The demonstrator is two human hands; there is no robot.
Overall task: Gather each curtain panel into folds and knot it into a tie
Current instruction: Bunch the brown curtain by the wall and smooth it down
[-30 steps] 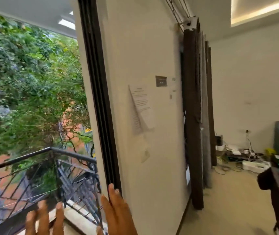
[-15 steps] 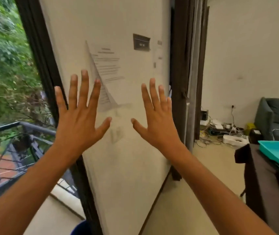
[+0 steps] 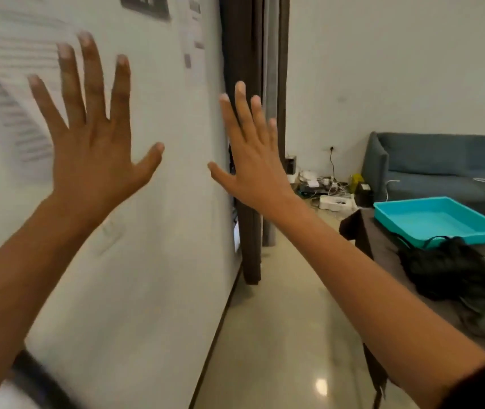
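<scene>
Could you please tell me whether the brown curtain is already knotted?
Not knotted in the part shown: the brown curtain hangs straight to its hem.

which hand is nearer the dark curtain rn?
Right. The right hand is raised, open, overlapping the dark curtain in view, not gripping it; the left hand is spread further left, before the wall.

A turquoise tray (image 3: 439, 218) and black cords (image 3: 447, 267) sit on the dark desk (image 3: 383, 246) at right; a blue-grey sofa (image 3: 442, 169) stands far right.
</scene>
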